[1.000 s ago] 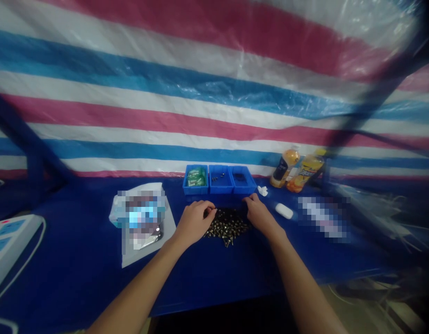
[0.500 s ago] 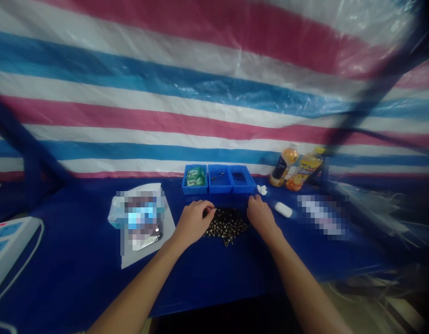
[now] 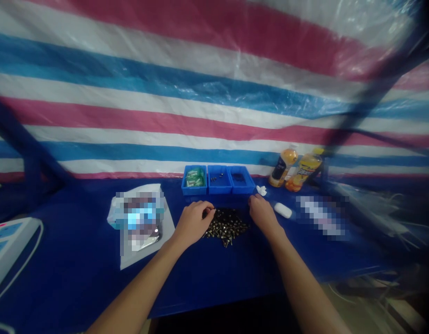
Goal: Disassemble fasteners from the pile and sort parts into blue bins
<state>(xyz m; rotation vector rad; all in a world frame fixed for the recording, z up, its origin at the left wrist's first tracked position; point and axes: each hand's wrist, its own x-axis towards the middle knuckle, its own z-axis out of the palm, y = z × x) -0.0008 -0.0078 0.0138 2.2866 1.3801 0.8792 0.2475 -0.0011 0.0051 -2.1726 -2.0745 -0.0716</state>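
A heap of small dark and brassy metal pieces, screw-like in shape [image 3: 230, 228], lies on the blue table cover between my two hands. At the heap's upper left edge rests my left hand [image 3: 194, 221], its fingers curled and the thumb close to the index finger. My right hand [image 3: 263, 214] is closed just right of the heap, with its fingers bent under. Whatever either hand may pinch is hidden or too small to make out.
Behind the heap stand a blue bin with green packets [image 3: 195, 179], a blue bin with a few small metal pieces [image 3: 219, 180] and another blue bin [image 3: 241, 180]. Rightward are two drink bottles [image 3: 299, 171] and a white case [image 3: 283, 210]. A plastic bag [image 3: 141, 218] lies left.
My right hand has shifted very slightly to the right. The left hand and the heap look the same.
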